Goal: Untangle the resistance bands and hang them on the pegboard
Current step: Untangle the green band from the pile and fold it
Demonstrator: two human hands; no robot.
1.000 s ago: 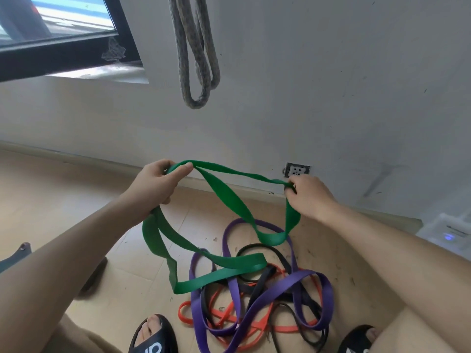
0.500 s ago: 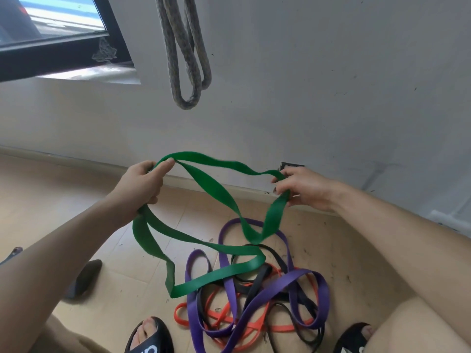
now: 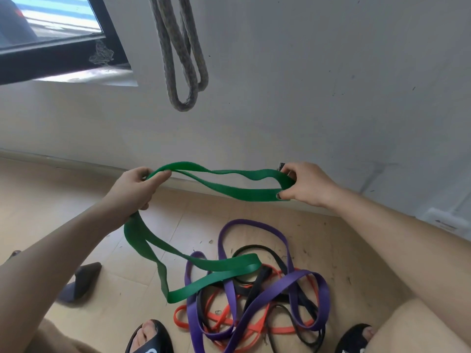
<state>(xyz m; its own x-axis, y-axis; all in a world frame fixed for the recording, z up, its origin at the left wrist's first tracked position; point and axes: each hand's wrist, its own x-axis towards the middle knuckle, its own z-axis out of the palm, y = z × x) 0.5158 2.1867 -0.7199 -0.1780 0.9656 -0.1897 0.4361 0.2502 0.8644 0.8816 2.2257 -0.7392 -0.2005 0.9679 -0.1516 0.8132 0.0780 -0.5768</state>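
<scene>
Left hand (image 3: 137, 187) grips the green band (image 3: 229, 192) at 9 o'clock, fingers curled round it; right hand (image 3: 303, 184) pinches the same band's far end at 3 o'clock, thumb and fingers closed on the flat strap. Hands well apart, band stretched between them in a twisted double strand. The rest of the green band drops below the left hand toward 6 o'clock and lies across the pile on the tiled floor (image 3: 107, 289). Pile at 6 o'clock: purple band (image 3: 293, 281), black band (image 3: 260, 276), orange band (image 3: 229, 319), all crossing each other. Grey rope loop (image 3: 183, 72) hangs on the wall (image 3: 331, 85) at 12 o'clock. Window (image 3: 51, 29) at 10 o'clock. Sandalled feet at the bottom edge.
</scene>
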